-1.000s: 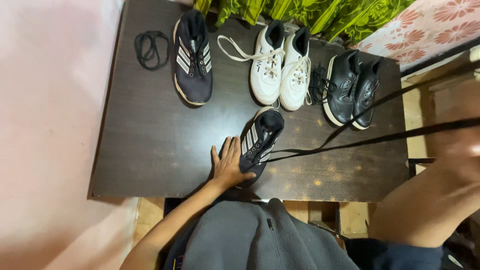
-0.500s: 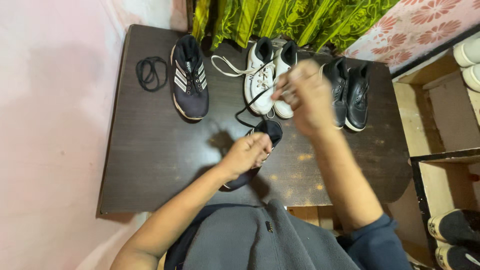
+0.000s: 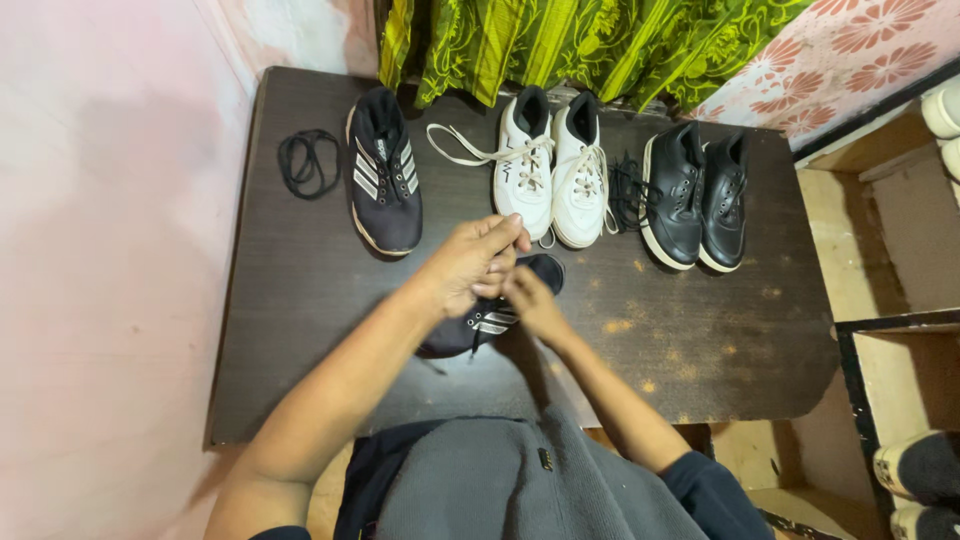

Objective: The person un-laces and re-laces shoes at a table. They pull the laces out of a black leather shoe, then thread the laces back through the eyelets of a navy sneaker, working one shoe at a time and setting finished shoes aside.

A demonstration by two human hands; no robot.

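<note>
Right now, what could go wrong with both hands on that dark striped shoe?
1. Both hands cover the dark striped shoe, hiding the fingers' work; a slip is possible.
2. The white pair's loose lace trails toward the hands and might snag.
3. The shoe sits near the table front edge and could slide off.

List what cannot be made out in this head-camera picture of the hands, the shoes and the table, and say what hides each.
- Head view: the top of the dark striped shoe is covered by the left hand and right hand.
- Whether either hand grips a lace: fingers overlap, cannot tell.
- Shoes at the right edge: cut off by the frame.
- The table's near edge: hidden by the person's grey clothing.
</note>
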